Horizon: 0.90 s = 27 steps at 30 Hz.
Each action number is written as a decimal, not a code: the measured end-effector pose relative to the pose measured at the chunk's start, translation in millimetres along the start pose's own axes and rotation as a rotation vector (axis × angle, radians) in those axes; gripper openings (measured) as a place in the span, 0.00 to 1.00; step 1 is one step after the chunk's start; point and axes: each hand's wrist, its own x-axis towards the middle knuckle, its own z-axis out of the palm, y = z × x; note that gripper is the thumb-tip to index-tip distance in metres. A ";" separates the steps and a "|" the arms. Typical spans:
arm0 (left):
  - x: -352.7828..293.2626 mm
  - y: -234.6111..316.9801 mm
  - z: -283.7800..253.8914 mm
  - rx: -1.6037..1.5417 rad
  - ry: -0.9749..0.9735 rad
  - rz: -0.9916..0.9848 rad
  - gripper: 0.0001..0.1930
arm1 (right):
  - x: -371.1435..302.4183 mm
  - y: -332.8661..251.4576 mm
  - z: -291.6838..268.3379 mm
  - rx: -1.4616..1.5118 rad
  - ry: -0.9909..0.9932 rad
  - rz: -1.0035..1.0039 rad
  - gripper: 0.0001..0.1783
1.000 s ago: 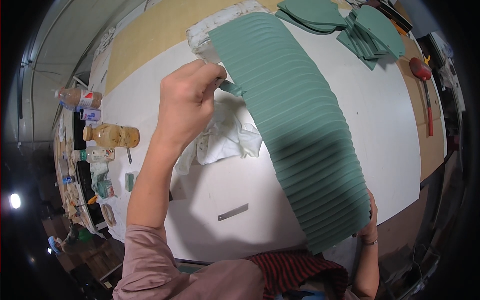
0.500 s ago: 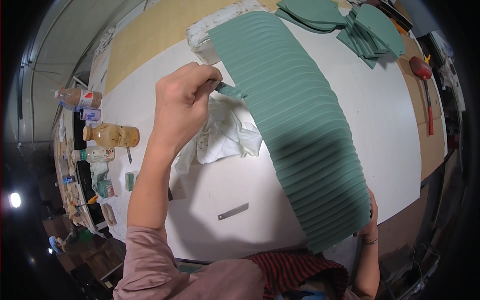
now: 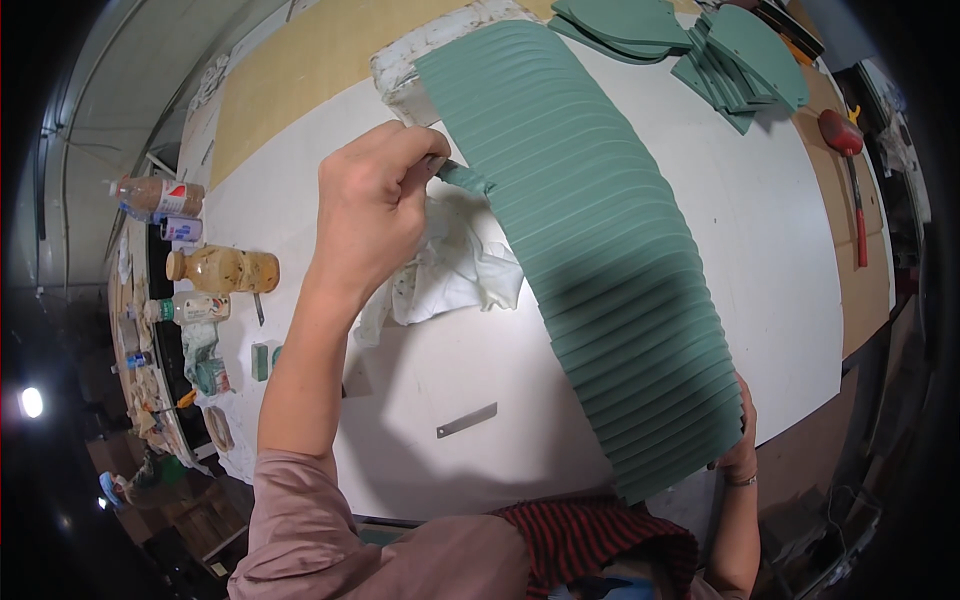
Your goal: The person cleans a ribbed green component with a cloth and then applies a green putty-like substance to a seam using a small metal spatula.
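Note:
A long, curved green ribbed panel (image 3: 600,240) slants across the table, its far end resting on a whitish block (image 3: 405,85). My left hand (image 3: 375,190) is closed in a pinch on a narrow greenish strip (image 3: 465,180), whose free end touches the panel's left edge. I cannot tell what the strip is made of. At the near right edge of the panel, my right hand (image 3: 742,440) grips its side; its fingertips are hidden underneath. Below my left hand lies a crumpled white cloth (image 3: 460,265). A flat metal blade (image 3: 467,421) rests on the white tabletop (image 3: 400,450).
Green cut boards (image 3: 735,65) are stacked at the far right, near a red-headed mallet (image 3: 840,135). Along the left edge stand or lie several bottles, including one with yellowish liquid (image 3: 225,270). A small green block (image 3: 260,362) sits nearby.
My left hand has shifted slightly to the right, still pinching the strip against the panel's edge. My right hand and the panel have hardly moved.

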 end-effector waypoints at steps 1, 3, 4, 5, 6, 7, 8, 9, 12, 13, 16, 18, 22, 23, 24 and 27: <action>0.7 1.8 -0.1 -0.001 -0.001 0.001 0.07 | -0.1 -0.9 0.6 0.000 0.001 0.001 0.80; 2.5 7.2 -1.9 -0.025 -0.039 -0.008 0.06 | 0.2 -2.4 1.6 0.025 0.008 0.023 0.79; 3.3 7.3 -1.6 -0.024 -0.040 -0.008 0.06 | 0.5 -2.1 0.9 0.026 0.007 0.023 0.79; 4.6 6.8 -1.2 0.009 -0.043 0.016 0.06 | 0.7 -1.5 -0.4 0.015 -0.005 0.012 0.79; 5.5 6.5 0.2 0.039 -0.046 0.040 0.06 | 0.4 -0.9 -1.6 0.002 -0.013 0.001 0.79; 5.5 7.7 -0.1 0.038 -0.047 0.041 0.06 | 0.1 -0.8 -1.5 0.002 -0.012 0.002 0.79; 5.2 9.7 -1.5 0.027 -0.053 0.023 0.06 | -0.3 -0.9 -1.1 0.031 -0.008 0.010 0.79; 5.1 10.9 -2.6 0.017 -0.059 0.005 0.06 | -0.4 -0.9 -0.5 0.060 -0.005 0.018 0.79; 4.6 5.8 0.6 0.028 -0.035 0.069 0.09 | -0.2 -0.4 0.8 0.082 -0.003 0.010 0.79; 4.5 2.1 -0.8 0.029 -0.035 0.070 0.09 | 0.2 -0.2 0.5 0.084 -0.003 0.010 0.79; 2.2 -10.7 -10.3 -0.011 0.080 0.011 0.09 | -0.2 0.8 -1.0 0.049 -0.013 -0.004 0.80; -1.5 -14.2 -15.9 -0.001 0.049 -0.088 0.07 | -0.3 -0.6 1.2 0.068 -0.003 -0.015 0.79; -5.7 -13.1 -11.6 0.007 0.006 -0.048 0.08 | 0.6 -2.9 1.4 0.067 0.006 0.006 0.79; -5.7 -13.3 -9.7 0.007 0.008 -0.048 0.08 | -0.1 -3.3 1.5 0.082 0.004 0.021 0.80; -4.8 -14.8 -7.0 0.027 0.017 -0.023 0.08 | 1.3 -3.1 1.3 0.095 0.002 0.032 0.80; -1.8 -14.8 -2.1 0.086 0.068 0.042 0.09 | 1.5 3.1 -0.4 0.018 -0.026 0.012 0.80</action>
